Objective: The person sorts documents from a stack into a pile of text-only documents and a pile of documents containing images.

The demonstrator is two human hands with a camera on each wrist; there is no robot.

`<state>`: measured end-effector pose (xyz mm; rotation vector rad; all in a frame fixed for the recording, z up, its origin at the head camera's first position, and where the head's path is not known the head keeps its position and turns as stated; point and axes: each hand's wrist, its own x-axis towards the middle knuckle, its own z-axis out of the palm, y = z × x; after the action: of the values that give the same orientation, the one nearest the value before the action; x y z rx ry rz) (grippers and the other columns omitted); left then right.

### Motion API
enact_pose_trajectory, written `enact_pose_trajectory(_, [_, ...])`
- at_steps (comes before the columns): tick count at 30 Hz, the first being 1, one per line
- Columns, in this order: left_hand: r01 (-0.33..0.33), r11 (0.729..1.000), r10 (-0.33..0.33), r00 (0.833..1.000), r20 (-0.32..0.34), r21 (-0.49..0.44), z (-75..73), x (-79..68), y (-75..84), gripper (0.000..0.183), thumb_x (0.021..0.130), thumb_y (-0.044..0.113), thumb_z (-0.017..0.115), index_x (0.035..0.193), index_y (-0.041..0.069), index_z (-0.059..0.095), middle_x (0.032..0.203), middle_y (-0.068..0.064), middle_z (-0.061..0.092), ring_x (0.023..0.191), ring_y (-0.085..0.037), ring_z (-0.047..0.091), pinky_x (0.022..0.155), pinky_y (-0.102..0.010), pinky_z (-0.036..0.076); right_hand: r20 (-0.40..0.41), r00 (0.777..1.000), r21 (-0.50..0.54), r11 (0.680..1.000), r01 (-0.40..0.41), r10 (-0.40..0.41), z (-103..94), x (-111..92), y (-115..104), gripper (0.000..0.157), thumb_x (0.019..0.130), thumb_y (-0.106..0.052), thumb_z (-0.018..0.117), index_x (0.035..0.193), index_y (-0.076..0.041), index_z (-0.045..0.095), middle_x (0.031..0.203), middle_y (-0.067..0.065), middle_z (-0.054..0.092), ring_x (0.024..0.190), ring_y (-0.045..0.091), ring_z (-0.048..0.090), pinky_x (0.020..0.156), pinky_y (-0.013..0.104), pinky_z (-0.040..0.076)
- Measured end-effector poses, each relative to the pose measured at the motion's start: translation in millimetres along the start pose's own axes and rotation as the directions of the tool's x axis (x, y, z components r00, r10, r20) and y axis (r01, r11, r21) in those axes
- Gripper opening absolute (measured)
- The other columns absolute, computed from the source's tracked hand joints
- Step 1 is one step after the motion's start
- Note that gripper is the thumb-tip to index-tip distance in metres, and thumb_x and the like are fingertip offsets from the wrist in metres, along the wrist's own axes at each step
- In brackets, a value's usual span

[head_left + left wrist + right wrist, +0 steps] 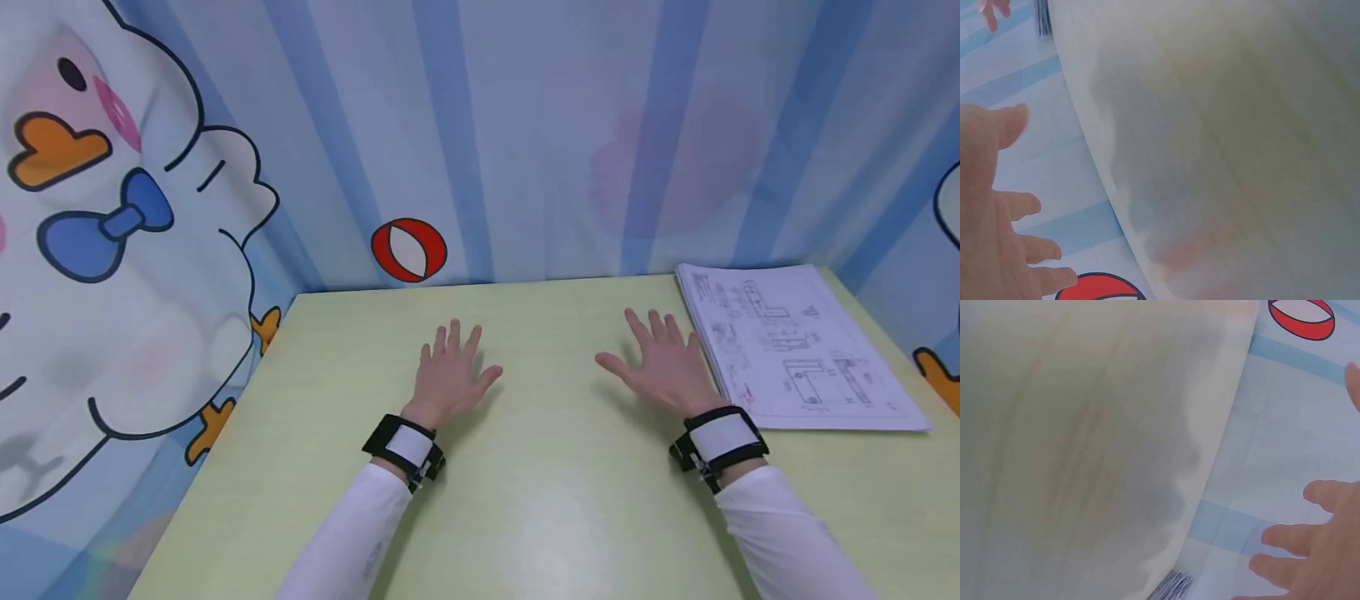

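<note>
Both hands hover palm down above a pale wooden table (540, 500), fingers spread, and neither holds anything. The left hand (447, 379) is left of the middle, its thumb pointing right. The right hand (667, 367) is on the other side, its thumb pointing left, close to a stack of printed sheets (802, 350) with technical drawings. In the left wrist view the left hand (991, 206) shows its thumb and fingers apart from one another. The right wrist view shows the right hand (1322, 550) with its fingers spread, partly cut off by the frame edge.
A blue striped curtain (525, 150) hangs behind the table, printed with a red and white ball (408, 250). On the left side is a large cartoon duck print (150, 317) with a blue bow. The paper stack lies at the table's right back corner.
</note>
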<state>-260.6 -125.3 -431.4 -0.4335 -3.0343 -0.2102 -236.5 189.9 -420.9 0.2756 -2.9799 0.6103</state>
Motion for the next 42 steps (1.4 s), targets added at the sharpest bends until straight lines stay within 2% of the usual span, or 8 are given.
enact_pose_trajectory(8, [-0.017,0.988,0.005,0.997,-0.075,-0.156,-7.5,7.1,14.7,0.064,0.09,0.047,0.051,0.143,0.013,0.037,0.15,-0.021,0.032,0.135,-0.038,0.034,0.106,-0.053,0.036,-0.061,0.998,0.094,0.996,0.0,0.006,-22.1,3,6,0.088,0.086,-0.067,0.039,0.147,-0.005,0.026,0.144,0.032,0.034,0.13,0.049,0.033,0.096,0.066,0.034])
enact_pose_trajectory(12, [-0.048,0.988,0.037,0.996,-0.076,-0.149,-8.8,12.7,26.1,0.061,0.091,0.042,0.052,0.143,0.014,0.037,0.149,-0.019,0.033,0.132,-0.035,0.04,0.1,-0.052,0.044,-0.08,0.996,0.095,0.995,-0.038,0.046,-38.5,-1,16,0.087,0.085,-0.068,0.039,0.146,-0.007,0.029,0.142,0.03,0.04,0.121,0.049,0.043,0.083,0.062,0.041])
enact_pose_trajectory(20, [-0.125,0.971,0.108,0.99,-0.092,-0.205,-13.4,19.9,49.2,0.056,0.093,0.038,0.05,0.141,0.011,0.04,0.145,-0.018,0.042,0.127,-0.032,0.047,0.093,-0.048,0.05,-0.135,0.985,0.069,0.993,-0.094,0.103,-63.5,-15,43,0.081,0.088,-0.063,0.04,0.143,-0.004,0.035,0.123,0.036,0.053,0.086,0.047,0.057,0.047,0.042,0.038])
enact_pose_trajectory(23, [-0.148,0.968,0.129,0.986,-0.104,-0.202,-13.0,23.0,59.2,0.053,0.094,0.036,0.05,0.139,0.011,0.042,0.142,-0.016,0.046,0.125,-0.03,0.05,0.094,-0.046,0.05,-0.165,0.979,0.071,0.991,-0.113,0.123,-65.9,-19,57,0.078,0.089,-0.06,0.039,0.141,-0.002,0.039,0.127,0.037,0.05,0.089,0.049,0.056,0.05,0.044,0.04])
enact_pose_trajectory(29, [-0.169,0.945,0.152,0.985,-0.083,-0.28,-11.3,31.2,86.3,0.048,0.095,0.035,0.048,0.137,0.014,0.046,0.138,-0.008,0.052,0.12,-0.023,0.055,0.093,-0.04,0.051,-0.211,0.963,0.089,0.985,-0.15,0.166,-72.1,-22,85,0.073,0.092,-0.054,0.04,0.138,0.002,0.041,0.104,0.038,0.056,0.065,0.043,0.054,0.042,0.037,0.032])
enact_pose_trajectory(33, [-0.17,0.918,0.161,0.985,-0.056,-0.358,-5.8,36.1,106.3,0.046,0.096,0.034,0.047,0.137,0.015,0.047,0.138,-0.007,0.052,0.122,-0.021,0.053,0.097,-0.038,0.048,-0.174,0.969,0.096,0.983,-0.159,0.174,-73.9,-23,103,0.073,0.093,-0.052,0.04,0.137,0.007,0.04,0.124,0.043,0.045,0.099,0.055,0.048,0.064,0.056,0.043])
enact_pose_trajectory(36, [-0.157,0.887,0.16,0.987,-0.03,-0.434,0.9,37.7,122.5,0.045,0.096,0.033,0.047,0.137,0.015,0.047,0.14,-0.006,0.05,0.127,-0.02,0.048,0.103,-0.038,0.043,-0.109,0.974,0.072,0.979,-0.193,0.2,-73.1,-25,117,0.077,0.093,-0.053,0.04,0.137,0.01,0.036,0.132,0.046,0.033,0.117,0.061,0.028,0.086,0.072,0.028])
enact_pose_trajectory(42, [-0.101,0.816,0.146,0.989,0.034,-0.569,16.4,35.6,155.2,0.042,0.096,0.032,0.047,0.135,0.016,0.05,0.139,-0.002,0.052,0.127,-0.017,0.048,0.104,-0.034,0.042,-0.015,0.951,-0.006,0.952,-0.308,0.307,-73.6,-31,142,0.086,0.091,-0.057,0.036,0.139,0.014,0.026,0.133,0.05,0.021,0.118,0.065,0.019,0.089,0.076,0.023])
